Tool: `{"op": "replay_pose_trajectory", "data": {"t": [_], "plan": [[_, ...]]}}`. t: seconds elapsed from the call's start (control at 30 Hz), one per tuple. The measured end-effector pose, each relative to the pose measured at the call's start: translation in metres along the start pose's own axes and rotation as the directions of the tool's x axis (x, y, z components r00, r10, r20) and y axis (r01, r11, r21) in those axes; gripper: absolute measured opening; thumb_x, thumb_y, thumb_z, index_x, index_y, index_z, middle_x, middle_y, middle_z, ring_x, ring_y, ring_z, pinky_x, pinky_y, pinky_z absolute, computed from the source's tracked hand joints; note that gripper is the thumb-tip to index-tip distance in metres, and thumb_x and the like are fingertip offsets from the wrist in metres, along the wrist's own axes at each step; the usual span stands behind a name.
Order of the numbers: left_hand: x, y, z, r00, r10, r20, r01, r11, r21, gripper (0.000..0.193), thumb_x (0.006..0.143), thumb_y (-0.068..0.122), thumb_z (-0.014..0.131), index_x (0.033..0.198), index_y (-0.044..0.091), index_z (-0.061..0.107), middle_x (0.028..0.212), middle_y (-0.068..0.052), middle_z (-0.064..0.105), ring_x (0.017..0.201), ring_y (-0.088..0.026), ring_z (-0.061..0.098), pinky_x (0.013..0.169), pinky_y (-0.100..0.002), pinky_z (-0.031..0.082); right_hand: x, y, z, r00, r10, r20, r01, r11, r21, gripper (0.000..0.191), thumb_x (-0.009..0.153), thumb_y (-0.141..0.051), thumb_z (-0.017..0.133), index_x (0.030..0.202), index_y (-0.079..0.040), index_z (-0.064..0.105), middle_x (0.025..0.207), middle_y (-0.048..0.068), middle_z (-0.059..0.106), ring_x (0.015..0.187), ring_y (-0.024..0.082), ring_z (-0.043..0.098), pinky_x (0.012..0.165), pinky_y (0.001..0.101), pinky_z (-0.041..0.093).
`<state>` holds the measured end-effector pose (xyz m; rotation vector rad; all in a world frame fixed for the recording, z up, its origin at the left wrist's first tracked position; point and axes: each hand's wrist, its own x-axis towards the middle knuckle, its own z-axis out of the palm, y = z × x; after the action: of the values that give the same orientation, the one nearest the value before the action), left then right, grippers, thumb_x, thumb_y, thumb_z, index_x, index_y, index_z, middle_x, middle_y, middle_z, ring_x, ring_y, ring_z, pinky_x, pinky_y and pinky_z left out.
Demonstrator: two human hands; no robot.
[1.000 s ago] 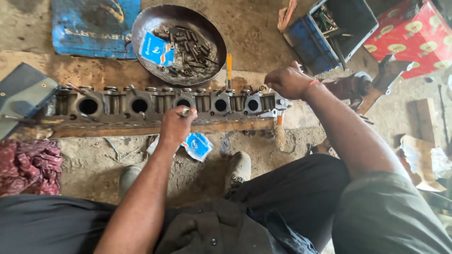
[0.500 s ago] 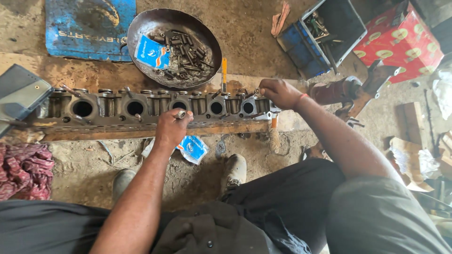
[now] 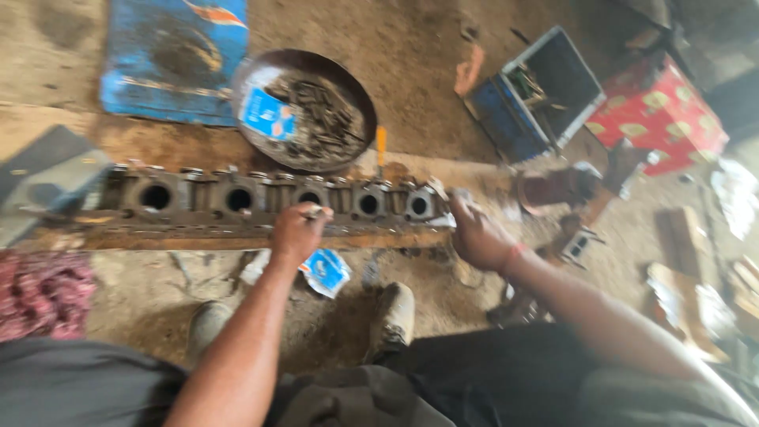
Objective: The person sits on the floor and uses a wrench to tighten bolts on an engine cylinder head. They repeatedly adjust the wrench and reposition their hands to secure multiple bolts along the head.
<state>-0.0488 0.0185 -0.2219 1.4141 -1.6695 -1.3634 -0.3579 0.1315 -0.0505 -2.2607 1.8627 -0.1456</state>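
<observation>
Obs.: long grey cast-metal cylinder head with a row of round ports (image 3: 237,198) lies lengthwise on a rusty plank on the dirt floor (image 3: 158,300), in front of the seated person's shoes.

Left hand (image 3: 296,232): closed around a small metal part, tip just showing at the fingers; rests on the near edge of the casting, mid-length. Right hand (image 3: 474,236): at the right end of the casting, fingers curled, blurred. Cannot tell whether it grips anything.

Judgement on the step: work looks like seating a small piece into the head. Best done with the right hand bracing the end so the casting cannot rock on the plank, the left keeping the piece square to its bore. Grit from the floor is the risk, so parts should stay off the dirt.

Surroundings: round dark metal pan of small oily parts (image 3: 312,107) just beyond the casting, a blue-and-white packet (image 3: 266,115) lying in it; a similar packet (image 3: 326,271) on the floor by the left wrist. Blue mat (image 3: 170,55) far left. Open blue metal toolbox (image 3: 534,91) and red patterned box (image 3: 660,111) to the right. Reddish rag (image 3: 43,292) near left. Outdoor-grade light, bare earth, cluttered.
</observation>
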Motion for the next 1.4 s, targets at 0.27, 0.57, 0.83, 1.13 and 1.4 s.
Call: {"op": "replay_pose_trajectory", "data": {"t": [0.27, 0.57, 0.83, 1.13, 1.4], "plan": [[0.008, -0.002, 0.0, 0.993, 0.116, -0.007, -0.116, 0.986, -0.116, 0.02, 0.083, 0.022, 0.074, 0.096, 0.008, 0.081, 0.09, -0.008, 0.08, 0.084, -0.018, 0.077, 0.077, -0.034, 0.058, 0.08, -0.045, 0.015, 0.976, 0.096, 0.193, -0.054, 0.975, -0.214, 0.024, 0.094, -0.028, 0.055, 0.112, -0.013, 0.06, 0.096, 0.02, 0.072, 0.089, 0.039, 0.071, 0.074, 0.0527, 0.055], [-0.005, 0.029, -0.026, 0.998, 0.037, -0.06, -0.037, 0.999, 0.004, 0.046, 0.092, 0.043, 0.08, 0.108, 0.001, 0.076, 0.102, -0.018, 0.075, 0.097, -0.026, 0.071, 0.086, -0.038, 0.054, 0.176, 0.059, 0.015, 0.9, 0.409, -0.153, -0.414, 0.91, -0.004, 0.046, 0.093, -0.044, 0.064, 0.114, -0.004, 0.072, 0.103, 0.027, 0.073, 0.095, 0.042, 0.07, 0.083, 0.0495, 0.056], [-0.013, 0.039, -0.033, 0.966, -0.234, 0.106, 0.244, 0.966, -0.09, 0.039, 0.095, 0.041, 0.071, 0.112, 0.006, 0.075, 0.087, -0.009, 0.079, 0.07, -0.022, 0.072, 0.073, -0.039, 0.054, 0.116, 0.128, 0.039, 0.696, 0.715, -0.059, -0.165, 0.239, 0.957, 0.007, 0.099, -0.014, 0.058, 0.101, -0.012, 0.051, 0.09, 0.008, 0.06, 0.077, 0.024, 0.068, 0.07, 0.0441, 0.062], [-0.02, 0.046, -0.039, 0.984, -0.167, 0.06, 0.171, 0.983, -0.062, 0.047, 0.094, 0.041, 0.071, 0.121, 0.002, 0.073, 0.102, -0.011, 0.08, 0.093, -0.019, 0.072, 0.089, -0.037, 0.054, 0.103, 0.065, -0.003, 0.974, 0.165, 0.154, -0.144, 0.98, -0.137, 0.033, 0.085, -0.042, 0.075, 0.109, -0.02, 0.073, 0.105, 0.006, 0.074, 0.094, 0.027, 0.076, 0.082, 0.0424, 0.061], [-0.029, 0.059, -0.046, 0.957, -0.27, 0.107, 0.277, 0.958, -0.066, 0.039, 0.095, 0.04, 0.068, 0.119, 0.01, 0.075, 0.101, -0.008, 0.077, 0.088, -0.02, 0.072, 0.084, -0.039, 0.053, 0.1, 0.023, -0.015, 0.939, 0.134, 0.316, 0.066, 0.833, -0.549, 0.03, 0.09, -0.047, 0.057, 0.112, -0.028, 0.065, 0.115, -0.001, 0.066, 0.099, 0.024, 0.076, 0.089, 0.0417, 0.061]]}}
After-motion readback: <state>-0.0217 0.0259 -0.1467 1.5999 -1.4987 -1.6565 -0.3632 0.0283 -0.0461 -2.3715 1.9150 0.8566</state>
